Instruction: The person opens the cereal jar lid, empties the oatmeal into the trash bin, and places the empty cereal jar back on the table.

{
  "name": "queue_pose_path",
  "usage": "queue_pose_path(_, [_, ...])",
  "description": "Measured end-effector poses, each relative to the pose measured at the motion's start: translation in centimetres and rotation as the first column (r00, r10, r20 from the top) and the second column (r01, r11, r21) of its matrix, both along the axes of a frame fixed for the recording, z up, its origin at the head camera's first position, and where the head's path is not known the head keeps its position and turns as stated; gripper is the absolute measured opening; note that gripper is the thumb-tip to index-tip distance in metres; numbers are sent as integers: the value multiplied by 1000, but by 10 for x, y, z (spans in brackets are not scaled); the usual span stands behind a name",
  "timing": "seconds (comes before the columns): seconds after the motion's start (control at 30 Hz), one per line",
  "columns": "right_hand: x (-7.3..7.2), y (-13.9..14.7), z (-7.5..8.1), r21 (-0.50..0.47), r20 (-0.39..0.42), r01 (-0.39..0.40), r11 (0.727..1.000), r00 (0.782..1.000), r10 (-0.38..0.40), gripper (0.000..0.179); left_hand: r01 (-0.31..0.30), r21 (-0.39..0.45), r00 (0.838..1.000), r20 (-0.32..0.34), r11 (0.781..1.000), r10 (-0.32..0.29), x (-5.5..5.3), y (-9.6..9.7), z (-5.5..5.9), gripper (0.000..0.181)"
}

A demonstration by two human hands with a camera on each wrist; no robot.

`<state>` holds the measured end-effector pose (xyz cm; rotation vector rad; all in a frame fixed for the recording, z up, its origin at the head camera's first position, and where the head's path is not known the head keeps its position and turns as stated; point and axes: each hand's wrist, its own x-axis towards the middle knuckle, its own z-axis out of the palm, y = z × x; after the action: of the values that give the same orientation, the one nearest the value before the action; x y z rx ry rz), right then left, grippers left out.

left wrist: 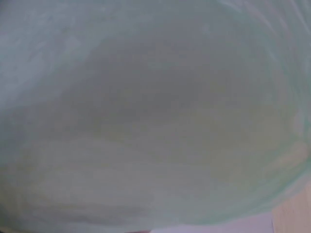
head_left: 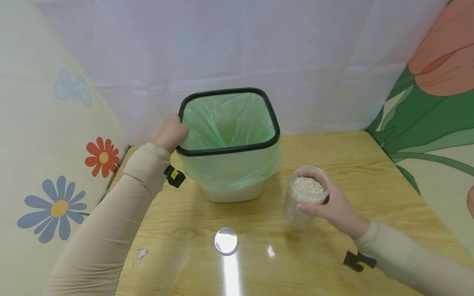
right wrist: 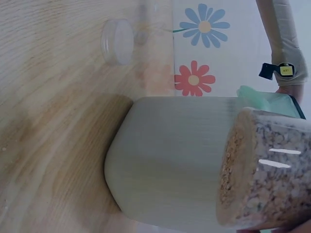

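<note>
My left hand (head_left: 172,132) grips the black rim of the trash bin (head_left: 234,195) at its left side. A thin green bag (head_left: 226,162) lines the bin and hangs folded over the outside. To the right of the bin, my right hand (head_left: 338,207) holds a clear jar (head_left: 296,211) of oats (head_left: 308,187), its open mouth tilted up toward the head camera. In the right wrist view the oats (right wrist: 282,170) show through the jar wall in front of the bin (right wrist: 175,160). Blurred bag and bin wall fill the left wrist view.
A round clear lid (head_left: 226,241) lies on the wooden table (head_left: 326,263) in front of the bin. Left of it is a small white scrap (head_left: 142,253). A white cloth wall (head_left: 207,49) stands behind, with flower-printed panels at both sides.
</note>
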<state>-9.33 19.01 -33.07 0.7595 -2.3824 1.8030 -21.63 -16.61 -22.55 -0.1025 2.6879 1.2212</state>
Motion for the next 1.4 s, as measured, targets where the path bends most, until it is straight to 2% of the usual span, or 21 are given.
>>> queue_pose_path(0.33, [-7, 4, 20, 24, 18, 84, 996, 996, -85, 62, -3, 12, 1000, 2, 1000, 2, 0, -1, 1, 62])
queue_pose_path(0.6, [-16, 8, 35, 114, 42, 175, 978, 983, -180, 62, -16, -5, 1000, -4, 1000, 16, 1, 0, 0, 59])
queue_pose_path(0.87, [-27, 7, 58, 233, -16, 240, 943, 970, -243, 71, -22, -40, 1000, 0, 999, 22, 1, 1, 0, 60])
queue_pose_path(1.17, [-48, 0, 85, 251, -108, 274, 928, 961, -255, 77, -9, -90, 1000, 7, 996, 10, -1, 1, 0, 63])
queue_pose_path(1.4, [-64, -5, 103, 304, -114, 301, 904, 953, -279, 80, -11, -71, 1000, 9, 997, 12, -1, 2, 0, 64])
